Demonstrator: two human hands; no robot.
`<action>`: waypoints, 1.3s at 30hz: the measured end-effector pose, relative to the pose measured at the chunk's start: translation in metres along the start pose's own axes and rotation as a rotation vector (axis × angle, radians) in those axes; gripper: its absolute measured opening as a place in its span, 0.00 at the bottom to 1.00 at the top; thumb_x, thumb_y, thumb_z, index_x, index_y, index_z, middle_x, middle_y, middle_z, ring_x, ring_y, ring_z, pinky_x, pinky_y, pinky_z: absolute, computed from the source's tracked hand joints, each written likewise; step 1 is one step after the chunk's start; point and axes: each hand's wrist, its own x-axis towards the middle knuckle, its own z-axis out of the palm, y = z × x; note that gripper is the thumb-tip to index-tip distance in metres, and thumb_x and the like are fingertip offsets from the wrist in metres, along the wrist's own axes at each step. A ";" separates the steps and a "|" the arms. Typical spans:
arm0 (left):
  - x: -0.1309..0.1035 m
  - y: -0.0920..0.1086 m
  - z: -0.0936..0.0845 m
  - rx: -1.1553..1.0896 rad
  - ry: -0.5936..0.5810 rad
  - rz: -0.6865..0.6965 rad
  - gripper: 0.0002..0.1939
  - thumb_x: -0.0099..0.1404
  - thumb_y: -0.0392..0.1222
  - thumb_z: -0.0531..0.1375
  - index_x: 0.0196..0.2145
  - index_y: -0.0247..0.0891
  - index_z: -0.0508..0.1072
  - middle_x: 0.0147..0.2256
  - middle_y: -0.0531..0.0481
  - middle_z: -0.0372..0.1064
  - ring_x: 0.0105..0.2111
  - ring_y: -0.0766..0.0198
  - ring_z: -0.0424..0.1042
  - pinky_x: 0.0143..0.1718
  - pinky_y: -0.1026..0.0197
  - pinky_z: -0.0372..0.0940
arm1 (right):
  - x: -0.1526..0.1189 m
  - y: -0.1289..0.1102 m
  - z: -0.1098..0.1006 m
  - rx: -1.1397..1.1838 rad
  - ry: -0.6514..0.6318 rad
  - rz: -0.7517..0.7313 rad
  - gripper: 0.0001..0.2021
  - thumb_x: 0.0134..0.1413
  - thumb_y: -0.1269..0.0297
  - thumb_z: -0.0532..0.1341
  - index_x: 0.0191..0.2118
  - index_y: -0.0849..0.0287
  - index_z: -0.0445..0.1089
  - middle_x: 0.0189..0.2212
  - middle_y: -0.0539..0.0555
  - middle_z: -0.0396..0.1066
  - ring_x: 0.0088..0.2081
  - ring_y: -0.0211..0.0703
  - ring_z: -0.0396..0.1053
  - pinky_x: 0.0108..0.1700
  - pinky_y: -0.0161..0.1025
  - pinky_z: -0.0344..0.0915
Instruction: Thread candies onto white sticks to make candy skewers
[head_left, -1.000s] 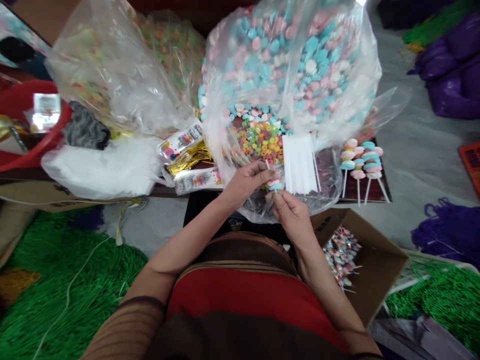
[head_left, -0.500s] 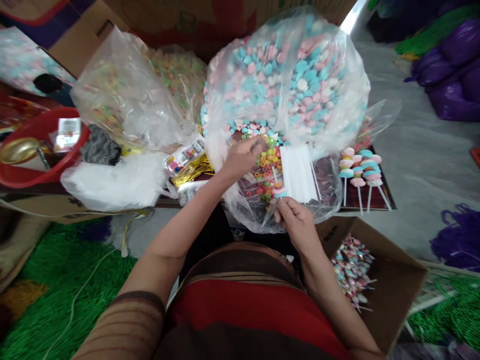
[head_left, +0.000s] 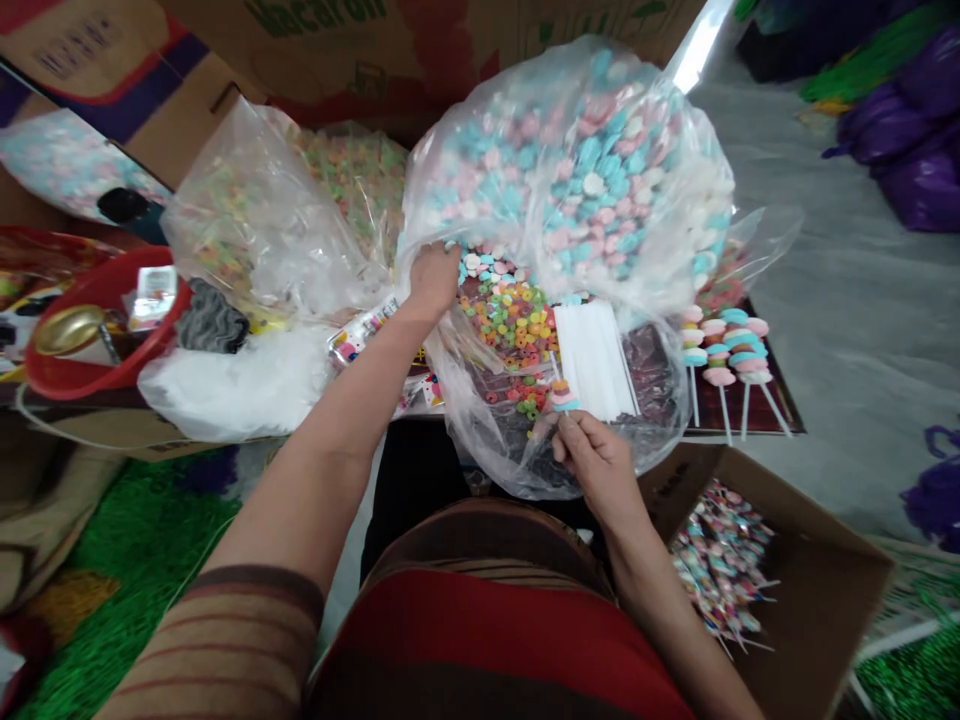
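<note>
My right hand [head_left: 598, 455] pinches the white stick of a candy skewer [head_left: 564, 397], held upright over the front of the clear plastic bag [head_left: 517, 470]. Pink, blue and orange pieces are threaded on it. At the left side of the bag's mouth, my left hand [head_left: 435, 278] reaches down beside the blue, pink and white candies [head_left: 491, 266]. Its fingertips are hidden, so what they hold does not show. Between the hands lie ring-shaped gummies [head_left: 517, 325] in green, yellow, orange and red. White sticks [head_left: 595, 360] lie in a bundle right of the gummies.
Finished-looking candy skewers [head_left: 739, 350] rest at the table's right end. Below stands a cardboard box [head_left: 817, 600] with wrapped skewers. Further left are a bag of gummies [head_left: 247, 230], white plastic bags [head_left: 232, 390] and a red basin [head_left: 56, 375]. A large bag of candies [head_left: 600, 180] fills the back.
My left hand has moved left and away from me, from above the gummies to the candies at the bag's left edge. My right hand still holds the skewer in nearly the same place.
</note>
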 end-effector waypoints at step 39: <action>-0.181 0.071 0.001 -1.794 -0.304 -0.383 0.12 0.58 0.43 0.75 0.32 0.39 0.75 0.30 0.56 0.74 0.27 0.72 0.70 0.29 0.68 0.67 | 0.030 -0.023 0.034 -0.031 0.168 -0.081 0.15 0.57 0.48 0.69 0.39 0.53 0.75 0.23 0.45 0.64 0.22 0.36 0.55 0.24 0.36 0.57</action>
